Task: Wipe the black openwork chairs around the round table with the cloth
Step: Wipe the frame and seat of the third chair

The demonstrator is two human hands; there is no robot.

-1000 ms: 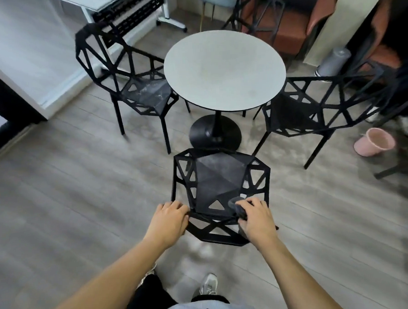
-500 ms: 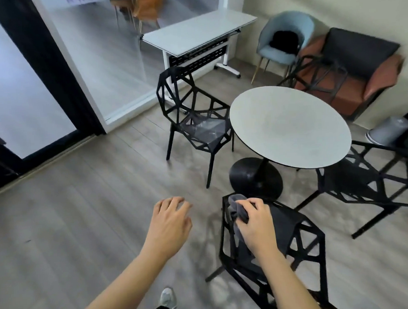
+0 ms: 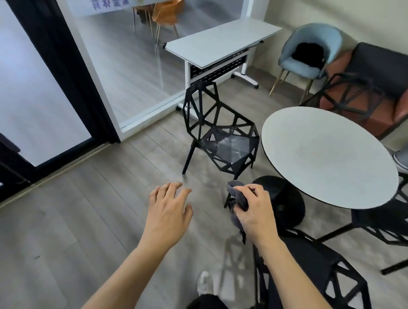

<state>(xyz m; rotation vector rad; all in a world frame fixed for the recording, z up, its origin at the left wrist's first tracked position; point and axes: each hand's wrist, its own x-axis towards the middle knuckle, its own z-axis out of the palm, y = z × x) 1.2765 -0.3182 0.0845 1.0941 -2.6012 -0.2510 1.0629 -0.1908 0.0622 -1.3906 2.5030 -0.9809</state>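
Observation:
My right hand (image 3: 255,212) grips a bunched grey cloth (image 3: 237,199) in the air, above the floor. My left hand (image 3: 169,209) hovers beside it with fingers spread, holding nothing. Ahead stands a black openwork chair (image 3: 220,132) with a dusty, streaked seat, left of the round white table (image 3: 327,156). Another black openwork chair (image 3: 313,273) is at the bottom right, under my right forearm. A third black chair (image 3: 397,218) is at the right edge, and a fourth (image 3: 345,92) is behind the table.
The table's black pedestal base (image 3: 282,202) sits on the grey wood floor. A white folding desk (image 3: 221,46) stands by the glass wall, a blue armchair (image 3: 311,54) and a brown sofa (image 3: 382,81) lie beyond. Black door frame (image 3: 61,67) at left. My shoe (image 3: 204,282) is below.
Both hands have left the near chair, which has slid to the bottom right of view. The view has swung left and up toward the dusty chair. My right hand still carries the cloth.

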